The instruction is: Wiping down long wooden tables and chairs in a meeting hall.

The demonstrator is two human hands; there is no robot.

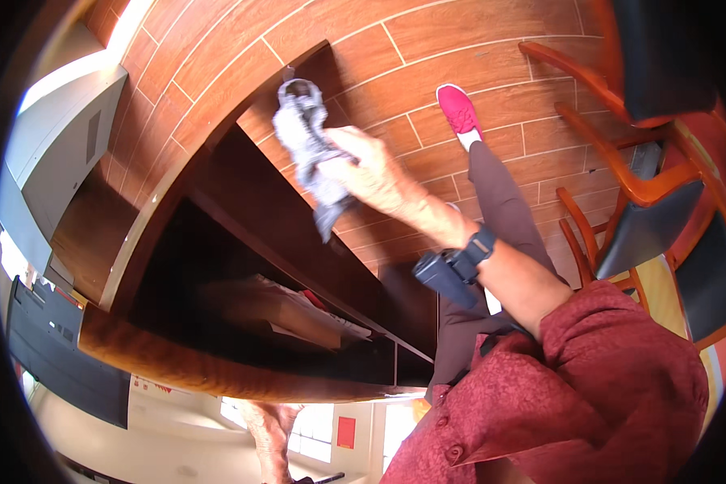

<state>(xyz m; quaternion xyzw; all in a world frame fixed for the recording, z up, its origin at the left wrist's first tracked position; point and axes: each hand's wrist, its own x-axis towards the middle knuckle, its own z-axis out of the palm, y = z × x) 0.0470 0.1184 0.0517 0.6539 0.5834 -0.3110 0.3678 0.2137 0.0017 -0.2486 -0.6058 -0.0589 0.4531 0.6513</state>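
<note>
My right hand (363, 169) is closed around a crumpled grey and white cloth (302, 133), smeared by motion. The cloth hangs over the upper end of a dark brown wooden cabinet (250, 185); whether it touches the wood I cannot tell. A dark band with a small boxy device (448, 274) circles my right wrist. Near the bottom edge, my left hand (270, 427) is by the cabinet's curved lighter edge (218, 379), its fingers hidden. Inside the cabinet's dark opening lie papers or flat packages (306, 310).
Wooden chairs with dark seats (649, 226) stand on the right. My foot in a pink shoe (458, 109) is on the wood-look tiled floor (492, 73). At the left are a pale grey appliance-like box (73, 153) and a dark flat panel (64, 339).
</note>
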